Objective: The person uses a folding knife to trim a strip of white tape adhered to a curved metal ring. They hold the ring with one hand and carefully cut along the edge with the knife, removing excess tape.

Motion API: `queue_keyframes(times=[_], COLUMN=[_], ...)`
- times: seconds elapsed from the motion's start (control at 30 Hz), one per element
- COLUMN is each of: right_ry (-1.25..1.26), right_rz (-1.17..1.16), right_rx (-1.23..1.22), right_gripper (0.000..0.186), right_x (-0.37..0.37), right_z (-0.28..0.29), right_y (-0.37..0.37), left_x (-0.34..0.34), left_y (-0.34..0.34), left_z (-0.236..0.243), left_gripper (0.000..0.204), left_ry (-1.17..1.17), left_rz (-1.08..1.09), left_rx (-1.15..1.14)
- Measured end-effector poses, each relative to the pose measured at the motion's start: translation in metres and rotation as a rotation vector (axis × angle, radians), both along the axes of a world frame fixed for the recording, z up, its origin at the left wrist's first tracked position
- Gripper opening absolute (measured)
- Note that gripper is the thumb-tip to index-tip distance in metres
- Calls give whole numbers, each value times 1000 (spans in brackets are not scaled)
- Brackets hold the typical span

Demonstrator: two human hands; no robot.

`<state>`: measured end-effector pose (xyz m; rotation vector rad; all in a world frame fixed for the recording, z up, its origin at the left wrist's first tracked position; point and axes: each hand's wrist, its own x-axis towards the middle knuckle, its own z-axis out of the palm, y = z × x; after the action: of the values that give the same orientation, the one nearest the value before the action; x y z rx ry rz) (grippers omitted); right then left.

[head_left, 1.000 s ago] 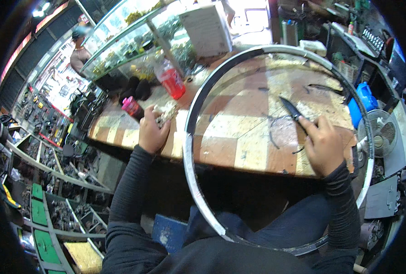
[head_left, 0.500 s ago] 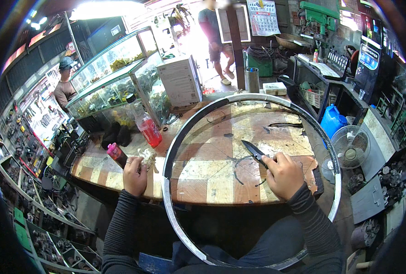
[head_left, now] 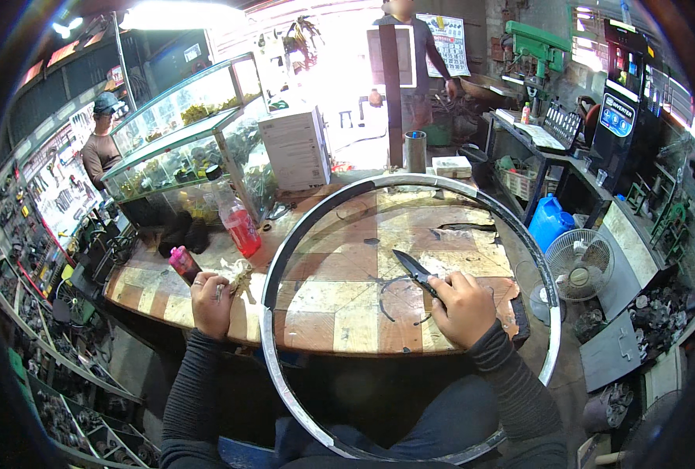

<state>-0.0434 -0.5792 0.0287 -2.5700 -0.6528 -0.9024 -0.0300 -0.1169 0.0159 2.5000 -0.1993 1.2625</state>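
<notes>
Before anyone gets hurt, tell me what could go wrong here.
The knife in the right hand has its blade bare, so a slip might cut skin.
Neither hand grips the rim; it could shift and jolt the knife arm.
The left hand, holding a white wad, is right by the pink-topped bottle and might knock it over.

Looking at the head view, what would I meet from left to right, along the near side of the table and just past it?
Pink-topped bottle, left hand, whitish bundle, knife, right hand, fan.
</notes>
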Motion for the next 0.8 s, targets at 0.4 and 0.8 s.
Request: queue_keyframes(times=[0.4,0.8], right_ry=[86,109], right_rz=[-18,-116], right_rx=[9,-52], right_gripper=[37,47], right_x=[3,-1], right_z=[-7,-3], right_y=[1,3], left_x=[-3,-11], left_y=[1,-4], left_z=[3,-7], left_gripper=[12,23], left_ry=[-145,-234], left_rz=[8,-38], left_rx=[58,-209])
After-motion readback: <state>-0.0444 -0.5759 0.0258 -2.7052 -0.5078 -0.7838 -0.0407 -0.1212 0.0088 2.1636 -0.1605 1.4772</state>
